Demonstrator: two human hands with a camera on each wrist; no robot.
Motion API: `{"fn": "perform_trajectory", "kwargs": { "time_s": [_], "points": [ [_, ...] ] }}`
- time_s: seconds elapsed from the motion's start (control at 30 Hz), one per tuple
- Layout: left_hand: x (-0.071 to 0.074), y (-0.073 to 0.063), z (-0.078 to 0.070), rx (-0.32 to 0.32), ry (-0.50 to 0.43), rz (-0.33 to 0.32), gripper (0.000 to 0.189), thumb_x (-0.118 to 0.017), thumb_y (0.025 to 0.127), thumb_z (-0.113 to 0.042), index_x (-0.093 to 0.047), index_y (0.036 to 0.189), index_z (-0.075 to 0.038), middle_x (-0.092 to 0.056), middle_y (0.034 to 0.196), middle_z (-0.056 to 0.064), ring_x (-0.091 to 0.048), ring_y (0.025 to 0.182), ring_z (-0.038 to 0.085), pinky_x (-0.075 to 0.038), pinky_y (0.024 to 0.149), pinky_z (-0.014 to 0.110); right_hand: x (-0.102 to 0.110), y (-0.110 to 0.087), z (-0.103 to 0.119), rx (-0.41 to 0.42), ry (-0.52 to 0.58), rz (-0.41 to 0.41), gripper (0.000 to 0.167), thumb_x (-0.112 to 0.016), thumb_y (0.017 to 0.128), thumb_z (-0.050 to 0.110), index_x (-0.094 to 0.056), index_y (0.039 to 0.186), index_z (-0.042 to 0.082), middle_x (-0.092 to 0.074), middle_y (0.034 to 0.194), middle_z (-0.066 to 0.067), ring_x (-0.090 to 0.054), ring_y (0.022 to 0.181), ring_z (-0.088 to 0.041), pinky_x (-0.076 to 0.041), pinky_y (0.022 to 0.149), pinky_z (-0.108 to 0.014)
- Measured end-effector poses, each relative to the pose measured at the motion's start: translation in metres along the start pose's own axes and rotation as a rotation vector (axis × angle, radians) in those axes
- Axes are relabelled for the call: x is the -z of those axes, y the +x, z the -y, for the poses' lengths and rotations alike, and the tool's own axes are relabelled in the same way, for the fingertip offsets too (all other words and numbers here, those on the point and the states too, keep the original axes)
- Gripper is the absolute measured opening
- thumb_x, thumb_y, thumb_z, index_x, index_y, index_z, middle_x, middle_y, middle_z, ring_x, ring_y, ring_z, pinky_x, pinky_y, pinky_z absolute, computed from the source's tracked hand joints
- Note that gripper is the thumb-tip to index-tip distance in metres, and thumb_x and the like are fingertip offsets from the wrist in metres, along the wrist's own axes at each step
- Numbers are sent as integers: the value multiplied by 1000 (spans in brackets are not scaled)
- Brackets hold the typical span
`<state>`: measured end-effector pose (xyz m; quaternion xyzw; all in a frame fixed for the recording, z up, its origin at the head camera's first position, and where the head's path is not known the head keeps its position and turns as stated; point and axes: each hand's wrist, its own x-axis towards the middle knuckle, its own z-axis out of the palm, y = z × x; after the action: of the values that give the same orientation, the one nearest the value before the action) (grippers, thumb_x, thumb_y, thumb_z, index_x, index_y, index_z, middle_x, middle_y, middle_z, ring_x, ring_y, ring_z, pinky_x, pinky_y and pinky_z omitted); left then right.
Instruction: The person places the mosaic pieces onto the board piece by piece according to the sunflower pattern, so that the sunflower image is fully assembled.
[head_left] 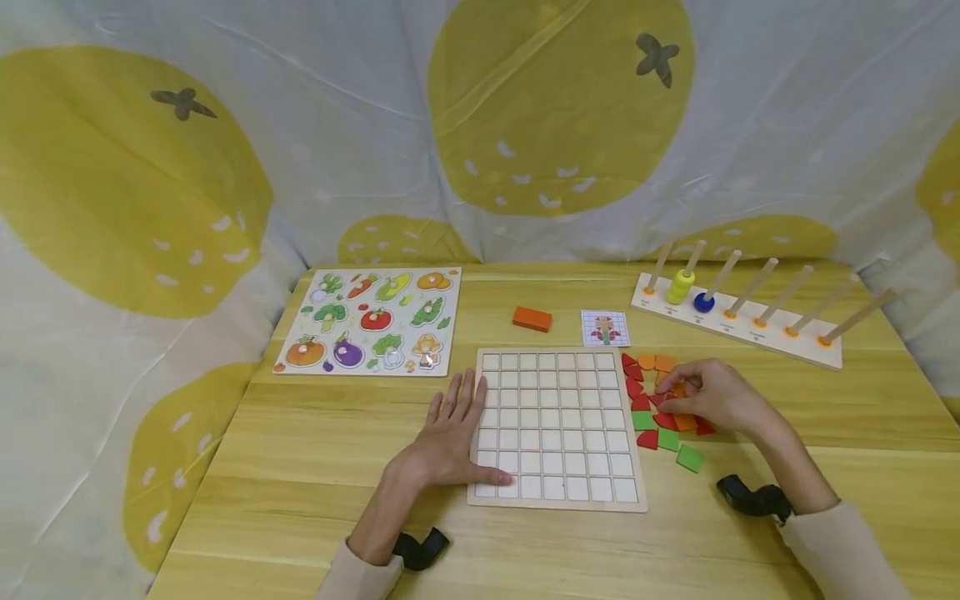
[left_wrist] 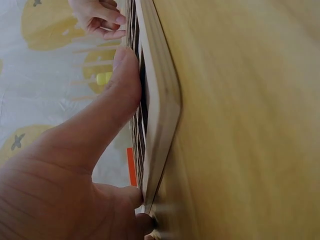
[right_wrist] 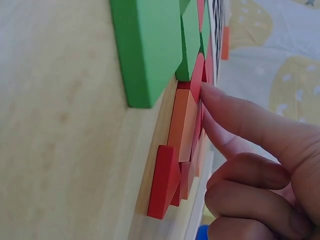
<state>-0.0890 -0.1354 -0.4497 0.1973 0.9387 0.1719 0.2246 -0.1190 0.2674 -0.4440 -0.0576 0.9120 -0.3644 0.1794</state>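
My left hand [head_left: 442,437] lies with fingers spread along the left edge of a wooden grid board [head_left: 555,507], thumb over its lower left squares. In the left wrist view the thumb [left_wrist: 117,95] rests on the board's face by the rim. At the board's right side, my right hand [head_left: 716,396] reaches down into a cluster of small flat pieces. Its thumb and index finger pinch a red piece [head_left: 657,400] there. The right wrist view shows the thumb tip [right_wrist: 212,95] against red, with orange pieces [right_wrist: 182,120] and a thick green square [right_wrist: 147,50] close by.
Behind the board lie an orange block [head_left: 532,318] and a small pattern card [head_left: 605,328]. A vegetable puzzle board [head_left: 367,325] is at back left. A peg rack [head_left: 738,321] with yellow and blue rings stands at back right. One green square [head_left: 689,458] lies nearest me.
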Motion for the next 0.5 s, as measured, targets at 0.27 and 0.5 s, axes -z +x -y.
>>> {"fn": "perform_trajectory", "kwargs": {
  "time_s": [0.27,0.5],
  "points": [
    [2,-1,2,-4,-20,14,141,-85,74,-65,5,166,-7,19,173,15,17,161,36,1,131,60,-2,2,1,51,-16,-34,16,-81,90,19,-79,102,8,-43,62,4,-39,54,-10,-29,49,-24],
    [4,1,5,-2,-43,49,142,-87,74,-60,7,166,-7,18,173,16,17,161,35,-1,131,60,-4,2,1,15,-12,-62,21,-84,85,19,-79,102,7,-40,60,5,-36,51,-9,-28,47,-23]
  ]
}}
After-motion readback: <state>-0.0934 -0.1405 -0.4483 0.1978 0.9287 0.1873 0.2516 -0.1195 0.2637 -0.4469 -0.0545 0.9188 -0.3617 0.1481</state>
